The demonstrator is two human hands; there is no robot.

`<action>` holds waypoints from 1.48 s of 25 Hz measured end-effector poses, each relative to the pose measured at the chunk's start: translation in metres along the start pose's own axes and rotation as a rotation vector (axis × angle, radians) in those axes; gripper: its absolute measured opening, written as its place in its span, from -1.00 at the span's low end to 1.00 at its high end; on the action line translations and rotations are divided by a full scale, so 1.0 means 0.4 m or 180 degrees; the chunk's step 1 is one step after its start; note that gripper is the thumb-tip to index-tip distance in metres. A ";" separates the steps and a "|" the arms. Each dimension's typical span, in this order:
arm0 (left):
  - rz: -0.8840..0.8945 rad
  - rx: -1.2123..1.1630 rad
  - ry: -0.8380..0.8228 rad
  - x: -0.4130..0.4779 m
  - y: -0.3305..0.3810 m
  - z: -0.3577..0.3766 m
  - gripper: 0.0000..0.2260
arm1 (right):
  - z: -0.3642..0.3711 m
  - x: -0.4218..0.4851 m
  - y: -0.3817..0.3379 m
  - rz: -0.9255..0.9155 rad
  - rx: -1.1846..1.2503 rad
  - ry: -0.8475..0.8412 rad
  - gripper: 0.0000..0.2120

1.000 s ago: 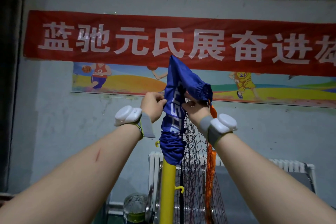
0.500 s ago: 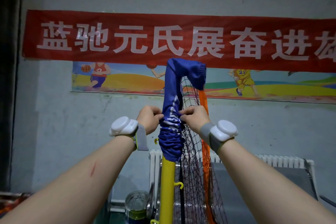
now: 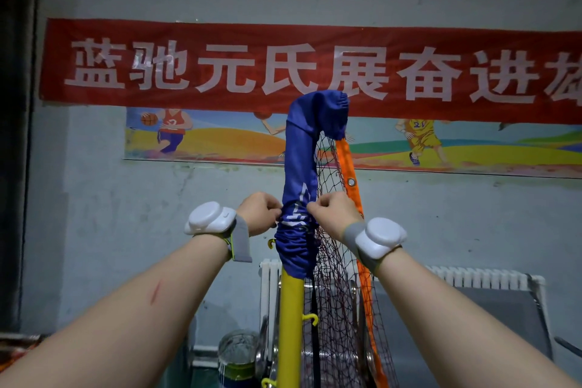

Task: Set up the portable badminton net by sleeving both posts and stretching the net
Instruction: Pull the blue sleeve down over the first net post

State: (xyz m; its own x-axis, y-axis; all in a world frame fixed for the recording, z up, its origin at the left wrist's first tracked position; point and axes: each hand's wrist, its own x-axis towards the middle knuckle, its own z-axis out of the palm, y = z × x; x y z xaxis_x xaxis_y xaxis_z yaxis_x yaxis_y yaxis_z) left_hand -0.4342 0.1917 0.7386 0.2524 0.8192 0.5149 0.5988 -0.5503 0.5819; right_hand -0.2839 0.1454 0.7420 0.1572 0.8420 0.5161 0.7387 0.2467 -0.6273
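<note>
Sleeve drawn further down the post

Head view: both hands have dropped lower; left hand (image 3: 259,214) and right hand (image 3: 335,217) fingers pinch the blue sleeve (image 3: 299,167), bunching it above bare yellow post (image 3: 291,324); the net (image 3: 333,261) hangs right, unstretched; more sleeving remains.

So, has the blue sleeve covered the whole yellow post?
No: the blue sleeve ends bunched near both hands, leaving the yellow post bare below.

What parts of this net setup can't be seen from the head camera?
- Top of the yellow post: covered by the blue sleeve.
- Post base: cut off by the bottom edge.
- Fingertips of left hand and right hand: buried in sleeve folds.
- Far end of the net: out of frame.
</note>
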 end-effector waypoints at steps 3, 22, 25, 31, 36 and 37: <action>0.0117 -0.0430 0.0385 0.020 0.033 -0.023 -0.76 | -0.008 0.012 -0.017 -0.0103 -0.0121 0.0144 -0.55; 0.0200 0.0181 0.0422 0.009 0.007 -0.003 -0.84 | -0.005 0.033 -0.007 -0.0203 -0.0065 0.0200 -0.78; 0.0191 0.0156 0.0356 -0.001 -0.006 0.002 -0.83 | -0.007 0.025 0.002 -0.0171 -0.0103 0.0159 -0.80; 0.0148 0.0383 0.0143 -0.010 0.005 -0.006 -0.82 | -0.003 0.008 -0.009 -0.0222 -0.0403 0.0185 -0.86; 0.0126 -0.0160 0.0678 0.019 0.039 -0.037 -0.72 | -0.020 0.016 -0.038 -0.0362 -0.0463 0.0450 -0.77; 0.0213 -0.0376 0.0848 0.030 0.048 -0.043 -0.73 | -0.027 0.021 -0.047 -0.0363 -0.0342 0.0580 -0.77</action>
State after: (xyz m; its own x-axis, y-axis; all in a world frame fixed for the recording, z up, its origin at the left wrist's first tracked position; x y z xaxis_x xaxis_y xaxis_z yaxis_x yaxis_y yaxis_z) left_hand -0.4326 0.1883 0.7667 0.0707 0.7179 0.6926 0.4910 -0.6294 0.6023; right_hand -0.2896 0.1428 0.7646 0.1774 0.7087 0.6829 0.8223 0.2745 -0.4985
